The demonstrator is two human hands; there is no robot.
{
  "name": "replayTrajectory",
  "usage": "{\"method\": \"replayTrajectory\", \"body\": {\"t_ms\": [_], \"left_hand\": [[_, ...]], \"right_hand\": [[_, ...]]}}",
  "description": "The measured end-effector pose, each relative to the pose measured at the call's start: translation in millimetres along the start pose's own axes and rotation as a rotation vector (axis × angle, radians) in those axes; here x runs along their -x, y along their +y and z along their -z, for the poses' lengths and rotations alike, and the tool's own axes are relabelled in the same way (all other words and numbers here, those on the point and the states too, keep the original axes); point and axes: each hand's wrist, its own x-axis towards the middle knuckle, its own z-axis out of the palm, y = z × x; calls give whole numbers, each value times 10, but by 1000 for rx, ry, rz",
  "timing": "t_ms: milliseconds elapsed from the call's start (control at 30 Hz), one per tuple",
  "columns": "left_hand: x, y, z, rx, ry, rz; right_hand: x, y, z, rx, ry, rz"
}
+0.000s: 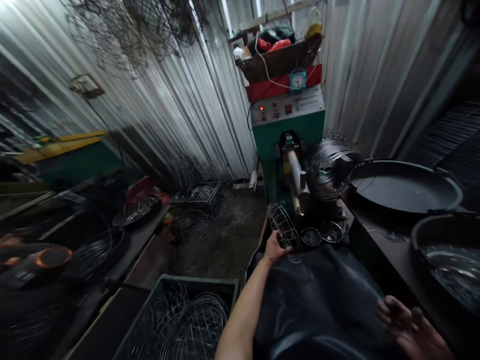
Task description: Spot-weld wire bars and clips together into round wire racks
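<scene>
My left hand [276,248] is closed on the lower end of a wire basket [287,227], a curved frame of thin metal rods held upright over my lap. A dark, shiny apron [318,300] covers my lap. At the lower right, my right hand [410,322] is over the apron's edge, its darkened fingers half curled and the thumb apart. It is blurred, and I see nothing in it. Ahead stands a green welding machine [264,145] with a lit red lamp and a thick metal arm [296,172] pointing towards me, just above the wire basket.
Two small bowls [311,237] sit beyond my lap. On the right are a big round black pan [405,185], a deep pan [423,240] with small metal pieces, and a wire coil [326,165]. A green crate [161,290] with wire frames stands at lower left.
</scene>
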Motion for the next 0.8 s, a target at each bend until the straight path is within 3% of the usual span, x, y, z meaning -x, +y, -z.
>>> {"method": "replayTrajectory", "body": {"t_ms": [100, 233, 467, 600, 733, 800], "left_hand": [[-141, 38, -186, -14, -16, 24], [-274, 103, -373, -13, -13, 27], [-346, 154, -488, 66, -24, 97], [-326, 148, -531, 77, -38, 113], [-288, 177, -596, 123, -43, 138], [-272, 199, -617, 176, -41, 161]], "right_hand": [[-68, 146, -25, -289, 177, -190], [-196, 237, -78, -271, 155, -277], [-337, 280, -80, -179, 110, -235], [-508, -121, -296, 67, 47, -128], [-897, -873, -715, 277, 30, 147], [-1105, -1204, -957, 351, -72, 258]]}}
